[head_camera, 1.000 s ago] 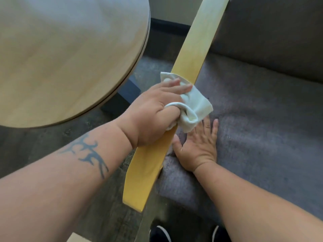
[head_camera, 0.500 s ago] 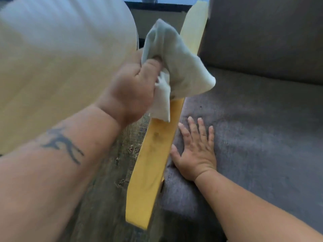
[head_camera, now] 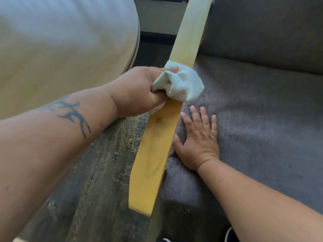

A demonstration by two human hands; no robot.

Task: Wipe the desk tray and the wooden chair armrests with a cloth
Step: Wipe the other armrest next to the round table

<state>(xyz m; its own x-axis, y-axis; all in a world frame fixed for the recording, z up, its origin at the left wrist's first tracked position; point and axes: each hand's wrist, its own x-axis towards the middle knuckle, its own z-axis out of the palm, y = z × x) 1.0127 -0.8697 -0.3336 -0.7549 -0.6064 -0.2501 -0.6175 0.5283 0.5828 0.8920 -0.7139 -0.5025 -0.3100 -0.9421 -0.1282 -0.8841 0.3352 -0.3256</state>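
A long yellow wooden armrest (head_camera: 157, 154) runs from the top centre down to the lower middle, along the left side of a grey chair seat. My left hand (head_camera: 138, 91) is shut on a bunched white cloth (head_camera: 181, 84) that presses on the armrest about halfway along it. My right hand (head_camera: 199, 137) lies flat, fingers spread, on the grey seat cushion (head_camera: 262, 128) just right of the armrest, holding nothing. A dark smudge shows on the armrest below the cloth.
A round light wooden table top (head_camera: 61, 49) fills the upper left, close to the armrest. The grey chair backrest (head_camera: 271, 32) rises at the upper right. Dark wood-pattern floor (head_camera: 87, 189) lies under my left arm. Shoe tips show at the bottom edge.
My left hand had lifted the cloth off the armrest half a second ago; now it has come back down and presses the cloth on the armrest. My right hand stays on the seat.
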